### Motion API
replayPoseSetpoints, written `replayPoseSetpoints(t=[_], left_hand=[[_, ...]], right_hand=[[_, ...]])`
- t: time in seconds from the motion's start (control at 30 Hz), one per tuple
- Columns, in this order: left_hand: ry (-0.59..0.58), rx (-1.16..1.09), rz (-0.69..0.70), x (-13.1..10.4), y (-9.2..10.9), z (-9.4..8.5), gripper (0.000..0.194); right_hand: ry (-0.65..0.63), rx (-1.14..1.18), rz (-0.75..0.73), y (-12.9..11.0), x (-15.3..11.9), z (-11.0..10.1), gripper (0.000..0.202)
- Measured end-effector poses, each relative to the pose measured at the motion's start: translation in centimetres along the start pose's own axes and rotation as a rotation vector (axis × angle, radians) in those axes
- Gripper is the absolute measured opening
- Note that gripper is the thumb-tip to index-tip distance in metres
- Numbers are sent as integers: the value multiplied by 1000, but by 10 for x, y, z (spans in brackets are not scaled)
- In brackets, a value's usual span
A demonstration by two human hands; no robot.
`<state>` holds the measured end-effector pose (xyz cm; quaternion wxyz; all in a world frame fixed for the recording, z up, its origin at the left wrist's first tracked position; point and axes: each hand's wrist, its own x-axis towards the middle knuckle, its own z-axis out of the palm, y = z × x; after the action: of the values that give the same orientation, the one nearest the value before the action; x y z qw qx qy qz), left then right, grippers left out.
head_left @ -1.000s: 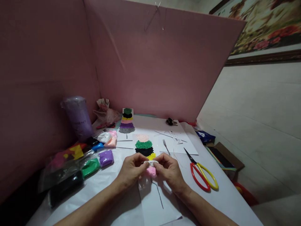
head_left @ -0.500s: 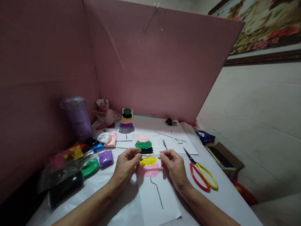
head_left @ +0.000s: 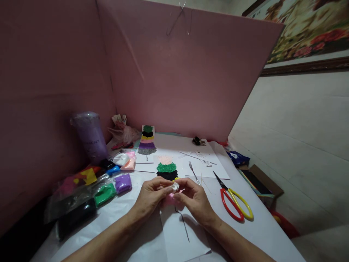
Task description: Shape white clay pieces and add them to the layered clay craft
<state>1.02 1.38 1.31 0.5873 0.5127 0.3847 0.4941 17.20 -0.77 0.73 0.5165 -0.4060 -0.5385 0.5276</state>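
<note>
A small lump of white clay (head_left: 175, 187) is pinched between the fingertips of my left hand (head_left: 150, 195) and my right hand (head_left: 196, 199). Both hands are over a white paper (head_left: 177, 233) bearing bands of peach, green, black, yellow and pink clay (head_left: 167, 167). The hands cover most of the yellow and pink bands. A dark wavy line (head_left: 184, 222) runs down the paper below the pink. Beyond, a finished-looking card (head_left: 147, 145) shows stacked coloured bands. Right of my right hand lie scissors (head_left: 236, 203) with one red and one yellow handle.
Bagged clay, including purple (head_left: 123, 183) and green (head_left: 105, 194), lies at the left beside a purple container (head_left: 91, 138). A fork (head_left: 193, 171), thin sticks and keys (head_left: 198, 141) lie farther back. A pink panel (head_left: 174, 72) stands behind the table.
My hands have come closer together. The white clay, before stretched as a thin strip between them, is now bunched into a small lump. More of the fork shows.
</note>
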Motion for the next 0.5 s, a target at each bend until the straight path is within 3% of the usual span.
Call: replayPoseSetpoints(t=[0.17,0.33,0.5], left_hand=[[-47,38,-69,-1,-3,0,35],[-161,108,-94,-2,-4,-2,37],[-144,35,-122,-1,-1,0,36]], right_hand=[[23,-8,-47,-6,-3,5,16],[6,-75,-67,-8,-3,4,14],[31,-158,-117,-5,-2,1,15]])
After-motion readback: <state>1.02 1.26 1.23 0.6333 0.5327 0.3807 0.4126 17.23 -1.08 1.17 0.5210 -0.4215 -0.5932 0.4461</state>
